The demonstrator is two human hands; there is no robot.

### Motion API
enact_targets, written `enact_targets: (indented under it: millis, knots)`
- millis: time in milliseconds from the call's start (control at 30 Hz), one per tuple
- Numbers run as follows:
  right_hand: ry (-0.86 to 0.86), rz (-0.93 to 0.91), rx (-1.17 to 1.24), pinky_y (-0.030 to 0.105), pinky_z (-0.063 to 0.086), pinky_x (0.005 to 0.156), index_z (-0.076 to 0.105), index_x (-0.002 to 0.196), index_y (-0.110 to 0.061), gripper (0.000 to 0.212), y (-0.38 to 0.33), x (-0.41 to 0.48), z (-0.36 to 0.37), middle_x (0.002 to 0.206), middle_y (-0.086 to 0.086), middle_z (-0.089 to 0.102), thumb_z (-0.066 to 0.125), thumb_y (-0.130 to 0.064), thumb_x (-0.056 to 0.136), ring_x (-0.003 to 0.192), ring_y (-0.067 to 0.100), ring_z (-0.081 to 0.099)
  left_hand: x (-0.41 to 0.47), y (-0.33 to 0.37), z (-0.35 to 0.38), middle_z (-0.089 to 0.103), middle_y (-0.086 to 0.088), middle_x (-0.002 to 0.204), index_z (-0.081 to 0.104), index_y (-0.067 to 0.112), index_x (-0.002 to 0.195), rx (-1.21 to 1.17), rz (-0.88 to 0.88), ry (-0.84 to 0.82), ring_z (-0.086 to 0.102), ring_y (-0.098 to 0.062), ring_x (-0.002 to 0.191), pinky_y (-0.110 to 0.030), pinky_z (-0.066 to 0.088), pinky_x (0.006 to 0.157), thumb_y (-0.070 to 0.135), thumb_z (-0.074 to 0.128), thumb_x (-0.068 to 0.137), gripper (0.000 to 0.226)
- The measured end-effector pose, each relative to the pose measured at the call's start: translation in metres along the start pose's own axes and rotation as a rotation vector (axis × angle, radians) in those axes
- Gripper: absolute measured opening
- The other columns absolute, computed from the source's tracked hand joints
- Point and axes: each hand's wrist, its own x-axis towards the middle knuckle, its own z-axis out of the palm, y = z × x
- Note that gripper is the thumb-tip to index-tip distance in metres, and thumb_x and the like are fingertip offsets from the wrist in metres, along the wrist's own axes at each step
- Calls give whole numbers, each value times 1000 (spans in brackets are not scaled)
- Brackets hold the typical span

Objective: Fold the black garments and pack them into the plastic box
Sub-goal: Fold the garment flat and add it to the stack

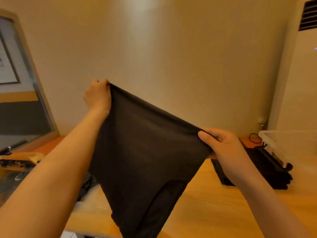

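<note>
Two bare forearms reach in from the lower corners, the left one crossing most of the left side of the view. Between them hangs the black garment (pixel 145 152), held up in the air above the bench (pixel 205 203), with its top edge stretched taut and slanting down from left to right. The left grip (pixel 97 96) is raised higher, its fingers curled and pinching the upper left corner of the cloth. The right grip (pixel 223 146) sits lower, with the thumb on the near face and the fingers wrapped behind the other corner. The cloth drops past the near edge of the bench and out of view at the bottom, hiding the middle of the bench behind it.

Behind the left forearm lies a dark crumpled heap (pixel 87 184), mostly covered by the arm and the hanging cloth. To the right, a low black pile (pixel 267 167) rests on the bench, partly hidden by the right wrist and too dark to sort out. Just beyond it stands the clear plastic box (pixel 291 145), with a black cable (pixel 253 138) looped beside it. A tall white air conditioner (pixel 301 66) stands in the right corner, and a framed glass panel (pixel 20 100) leans at the left.
</note>
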Motion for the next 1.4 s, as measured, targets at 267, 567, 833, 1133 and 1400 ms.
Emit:
enact_targets:
  millis: [267, 567, 833, 1133, 1400]
  knots:
    - [194, 643, -112, 36, 59, 72, 67, 108, -10, 18, 133, -36, -47, 96, 6, 71, 57, -13, 94, 88, 18, 66, -128, 100, 181, 63, -13, 107, 58, 15, 119, -86, 196, -582, 59, -33, 93, -40, 48, 73, 18, 40, 100, 27]
    - [16, 401, -898, 20, 33, 106, 43, 137, -35, 42, 164, -38, -42, 142, -14, 43, 48, -40, 97, 132, 4, 37, -258, 84, 175, 22, -3, 158, 6, 24, 154, -144, 281, -1157, 13, -20, 147, -46, 11, 120, 44, 34, 101, 63]
    - [-444, 165, -1187, 29, -2, 117, 6, 153, -30, 71, 212, -5, 0, 161, -10, 3, 3, -64, 91, 147, 7, -5, -333, 19, 61, -20, -5, 159, -14, 21, 151, 138, 7, -1173, -22, -23, 145, -41, -7, 120, 59, 15, 97, 72]
    - [-247, 355, -1303, 39, -5, 119, -4, 152, -28, 61, 222, -21, 18, 161, -4, -8, 16, -52, 100, 146, 15, -13, -315, -6, 110, -13, 4, 160, -5, 33, 152, 56, 258, -1161, -17, -14, 146, -37, -8, 119, 87, -29, 49, 119]
    - [-198, 390, -1308, 41, -4, 120, 0, 153, -25, 60, 228, -6, 31, 161, -2, -6, 16, -51, 101, 147, 18, -11, -295, -5, 126, -7, 4, 161, 0, 32, 153, 16, 326, -1204, -11, -13, 147, -34, -7, 119, 71, 8, 87, 77]
